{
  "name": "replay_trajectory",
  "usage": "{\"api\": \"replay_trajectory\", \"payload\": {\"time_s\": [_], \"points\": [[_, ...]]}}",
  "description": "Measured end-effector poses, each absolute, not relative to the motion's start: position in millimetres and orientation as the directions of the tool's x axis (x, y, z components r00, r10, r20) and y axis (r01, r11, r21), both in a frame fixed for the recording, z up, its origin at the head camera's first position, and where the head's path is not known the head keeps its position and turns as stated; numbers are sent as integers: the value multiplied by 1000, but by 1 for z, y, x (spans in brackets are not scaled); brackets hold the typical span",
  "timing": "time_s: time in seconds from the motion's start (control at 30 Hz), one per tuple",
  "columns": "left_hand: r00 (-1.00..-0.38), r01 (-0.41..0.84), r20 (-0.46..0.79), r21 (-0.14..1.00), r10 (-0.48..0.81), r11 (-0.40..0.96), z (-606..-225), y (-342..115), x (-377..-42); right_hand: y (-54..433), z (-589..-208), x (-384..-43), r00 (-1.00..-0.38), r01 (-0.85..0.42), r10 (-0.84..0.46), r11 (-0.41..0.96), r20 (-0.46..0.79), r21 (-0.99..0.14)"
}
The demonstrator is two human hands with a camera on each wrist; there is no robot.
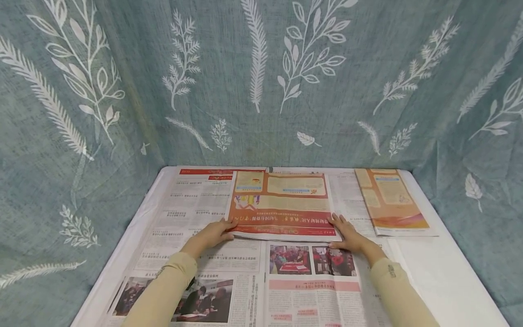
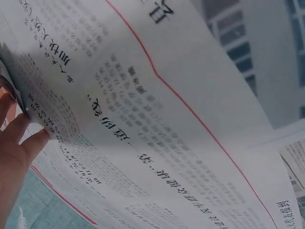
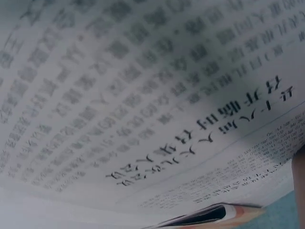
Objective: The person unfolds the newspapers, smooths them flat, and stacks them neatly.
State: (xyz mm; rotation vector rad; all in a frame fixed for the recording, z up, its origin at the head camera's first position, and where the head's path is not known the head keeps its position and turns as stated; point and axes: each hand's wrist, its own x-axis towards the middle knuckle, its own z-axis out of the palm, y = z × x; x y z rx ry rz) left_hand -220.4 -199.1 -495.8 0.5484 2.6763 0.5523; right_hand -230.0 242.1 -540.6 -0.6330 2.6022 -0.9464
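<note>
Evidently neither hand is clenched: the left hand (image 1: 212,234) lies with fingers extended and released against the lower left corner of a folded newspaper (image 1: 282,205), and the right hand (image 1: 349,235) touches its lower right edge with fingers spread, the thumb angled out just below the near edge. How much of the paper's thickness sits under the fingertips is hard to tell; the right wrist view catches only a dark sliver of that hand at its right border.

The folded newspaper lies flat between the two hands, orange and red side up, a row of white characters across its red band near the person. It rests on spread newspaper sheets (image 1: 204,254), which extend past it to the left and toward the person. Printed on these, near the person, are a photograph of people (image 1: 204,299) on the left and two smaller pictures just below the folded paper.

To the right, apart from the right hand, lies a second folded newspaper (image 1: 394,202), also orange, slightly slanted. Beneath everything is a white table (image 1: 445,272). Pale yellow sleeves (image 1: 167,281) cover both forearms. Blue-green cloth (image 1: 253,141) with white leaf patterns hangs behind the table and along both sides.
</note>
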Motion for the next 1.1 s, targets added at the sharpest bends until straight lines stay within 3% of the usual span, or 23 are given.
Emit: {"api": "replay_trajectory", "payload": {"time_s": [0.13,0.3,0.53,0.63,0.73,0.9,1.1], "points": [[-842,356,-258,395,474,847,-496,-199,-219,244,-537,-228,-854,-303,-498,713,-151,-633],[-816,500,-204,224,541,837,-498,-205,-212,245,-537,-224,-839,-414,-537,732,-85,-541],[-732,681,-26,-52,680,731,-498,-202,-209,250,-536,-222,-800,-589,-599,770,40,-245],[-752,659,23,29,659,751,-499,-202,-207,250,-535,-222,-771,-635,-631,754,87,-164],[-793,599,29,223,609,769,-500,-204,-209,249,-534,-223,-757,-653,-647,747,90,-122],[-857,422,-63,486,512,766,-497,-212,-217,245,-527,-228,-780,-624,-621,763,74,-169],[-903,280,-101,600,418,749,-496,-217,-221,245,-519,-236,-792,-608,-605,766,82,-208]]}}
